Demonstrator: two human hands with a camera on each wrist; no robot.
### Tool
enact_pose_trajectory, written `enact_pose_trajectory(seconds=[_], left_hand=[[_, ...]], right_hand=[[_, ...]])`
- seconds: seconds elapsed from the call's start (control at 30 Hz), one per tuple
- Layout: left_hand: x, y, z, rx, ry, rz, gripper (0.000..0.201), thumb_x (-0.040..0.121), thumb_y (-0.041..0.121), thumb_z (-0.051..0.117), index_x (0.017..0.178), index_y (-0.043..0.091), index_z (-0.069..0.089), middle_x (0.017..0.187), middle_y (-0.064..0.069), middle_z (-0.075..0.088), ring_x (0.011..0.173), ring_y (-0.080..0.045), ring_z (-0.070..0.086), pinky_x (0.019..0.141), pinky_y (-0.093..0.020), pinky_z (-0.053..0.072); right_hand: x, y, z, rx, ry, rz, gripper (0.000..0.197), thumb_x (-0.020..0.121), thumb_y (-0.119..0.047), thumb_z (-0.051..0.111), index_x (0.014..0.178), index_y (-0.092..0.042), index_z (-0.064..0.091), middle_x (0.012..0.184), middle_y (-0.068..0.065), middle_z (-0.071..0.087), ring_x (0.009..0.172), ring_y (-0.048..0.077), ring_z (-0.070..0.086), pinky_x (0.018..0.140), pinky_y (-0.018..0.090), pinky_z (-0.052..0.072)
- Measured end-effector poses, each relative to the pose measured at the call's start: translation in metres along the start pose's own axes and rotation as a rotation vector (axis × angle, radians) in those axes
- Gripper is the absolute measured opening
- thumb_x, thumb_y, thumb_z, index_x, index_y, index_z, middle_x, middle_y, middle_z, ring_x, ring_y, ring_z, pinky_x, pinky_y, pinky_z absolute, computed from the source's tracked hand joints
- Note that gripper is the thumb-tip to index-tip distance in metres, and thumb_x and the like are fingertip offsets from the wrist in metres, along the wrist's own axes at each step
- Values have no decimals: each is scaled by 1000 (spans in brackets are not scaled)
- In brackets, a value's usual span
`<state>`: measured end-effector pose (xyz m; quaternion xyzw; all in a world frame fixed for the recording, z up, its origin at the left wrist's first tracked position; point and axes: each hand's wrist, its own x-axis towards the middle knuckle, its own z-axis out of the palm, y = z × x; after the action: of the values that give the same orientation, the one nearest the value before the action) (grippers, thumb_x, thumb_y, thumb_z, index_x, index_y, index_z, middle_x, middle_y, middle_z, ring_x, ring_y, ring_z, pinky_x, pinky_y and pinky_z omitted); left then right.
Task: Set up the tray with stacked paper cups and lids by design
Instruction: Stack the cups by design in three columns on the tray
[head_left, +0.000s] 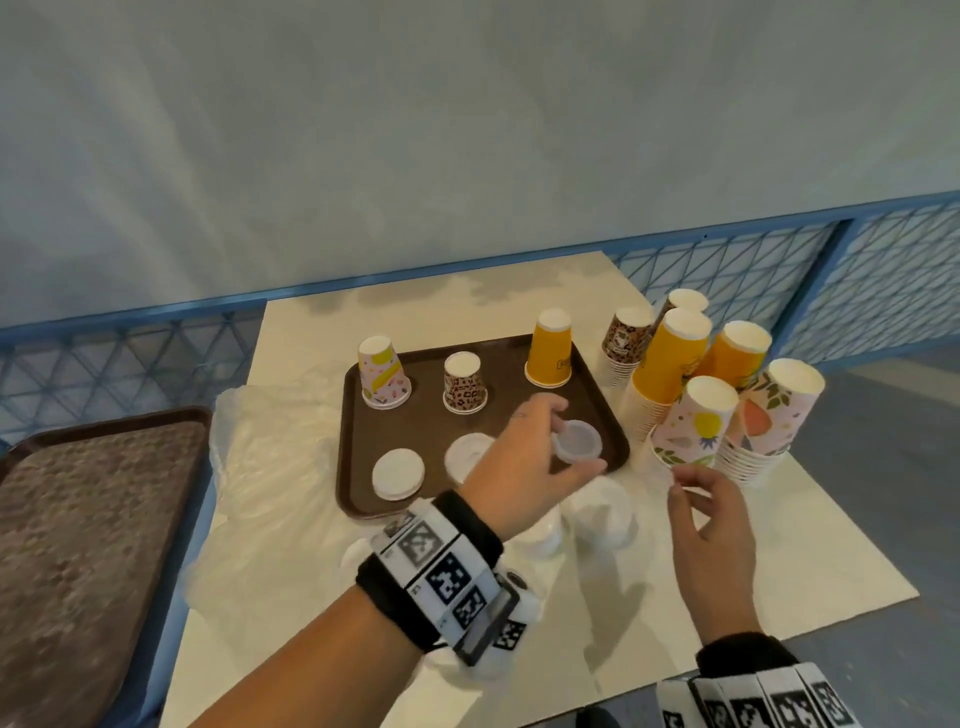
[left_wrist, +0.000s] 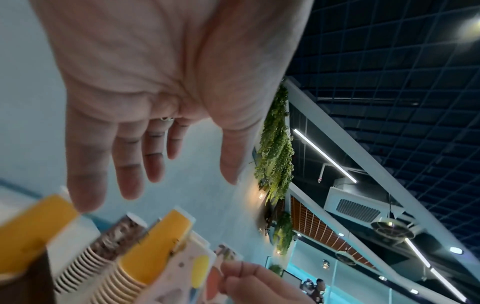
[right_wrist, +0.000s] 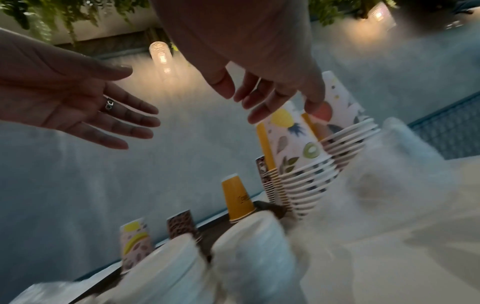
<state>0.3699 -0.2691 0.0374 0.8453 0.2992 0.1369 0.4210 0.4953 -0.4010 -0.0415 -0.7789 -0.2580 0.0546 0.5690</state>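
The brown tray (head_left: 363, 499) lies on the white counter (head_left: 779, 561). Along its far edge three inverted cup stacks stand apart in a row: a fruit-print stack (head_left: 383, 372) at the left, a leopard-print stack (head_left: 464, 383) in the middle, and a yellow stack (head_left: 550, 349) at the right. On the near part of the tray lie two piles of white lids (head_left: 398, 474), side by side, and a translucent lid (head_left: 577, 440) lies near the right corner.

The left hand (head_left: 524, 467) hovers over the near-right part of the tray, above the translucent lid. Both wrist views show its fingers straight and spread, holding nothing. Whether a fingertip touches the lid cannot be told.

The right hand (head_left: 711, 519) is over the counter just right of the tray, fingers loosely curled and empty, its fingertips near the rim of the nearest supply stack.

The supply cup stacks (head_left: 691, 415) stand clustered on the counter beside the tray's right edge: fruit-print nearest, yellow and leopard-print behind. More stacked lids (head_left: 602, 512) sit on the counter at the tray's near edge. Crumpled clear plastic (head_left: 270, 441) lies left of the tray. A second tray (head_left: 78, 519) sits well apart at the far left.
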Motion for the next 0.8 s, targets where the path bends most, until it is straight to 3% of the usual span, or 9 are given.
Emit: enact_pose_trajectory(seconds=[0.1, 0.2, 0.3, 0.4, 0.5, 0.63, 0.7, 0.8], left_hand=[[37, 22, 44, -21, -73, -35, 78, 83, 35, 67, 143, 14, 21, 139, -5, 38, 126, -18, 43, 103, -31, 39], [77, 30, 93, -84, -91, -88, 86, 77, 34, 71, 142, 7, 21, 142, -11, 32, 133, -23, 33, 107, -32, 33], [108, 26, 129, -133, -59, -200, 92, 73, 28, 77, 141, 5, 20, 142, -14, 32, 134, -27, 32, 109, -34, 33], [127, 18, 154, -177, -30, -290, 102, 56, 39, 78, 138, 7, 26, 136, -14, 39, 131, -26, 37, 109, -37, 37], [139, 2, 174, -203, 42, -339, 105, 37, 54, 70, 128, 11, 39, 127, -11, 51, 121, -25, 48, 102, -37, 44], [139, -16, 192, -248, 83, -425, 85, 45, 28, 85, 120, 13, 47, 120, -7, 61, 111, -22, 60, 90, -31, 50], [137, -20, 196, -253, 73, -464, 84, 45, 24, 85, 119, 16, 47, 120, -5, 62, 111, -23, 60, 93, -35, 51], [137, -19, 200, -249, 56, -512, 76, 56, 11, 86, 121, 14, 45, 123, -6, 61, 113, -24, 58, 87, -26, 45]], right_hand=[[39, 17, -28, 33, 126, 47, 24, 90, -7, 55, 112, -14, 51, 116, 4, 49, 95, 15, 53, 82, 37, 45], [80, 39, -57, 15, 169, 94, 40, 86, -4, 60, 123, -8, 45, 129, 13, 40, 102, 19, 51, 88, 36, 42], [115, 63, -71, -32, 138, 161, 60, 80, -4, 68, 132, -8, 39, 136, 16, 33, 113, 27, 50, 94, 45, 44], [141, 91, -75, -49, -2, 213, 78, 74, -6, 75, 139, -11, 33, 140, 14, 32, 121, 28, 47, 96, 46, 44], [157, 113, -72, -16, -208, 251, 86, 65, -15, 84, 136, -19, 36, 137, 8, 43, 122, 24, 49, 98, 47, 45], [169, 136, -69, -27, -372, 290, 97, 46, -45, 84, 131, -29, 41, 129, 0, 55, 117, 20, 55, 96, 49, 48], [173, 140, -68, -31, -438, 304, 87, 49, -34, 88, 124, -32, 43, 124, -2, 59, 114, 19, 57, 97, 47, 47], [176, 143, -67, -81, -507, 325, 80, 56, -13, 89, 121, -30, 44, 121, 2, 62, 114, 25, 58, 98, 48, 46]])
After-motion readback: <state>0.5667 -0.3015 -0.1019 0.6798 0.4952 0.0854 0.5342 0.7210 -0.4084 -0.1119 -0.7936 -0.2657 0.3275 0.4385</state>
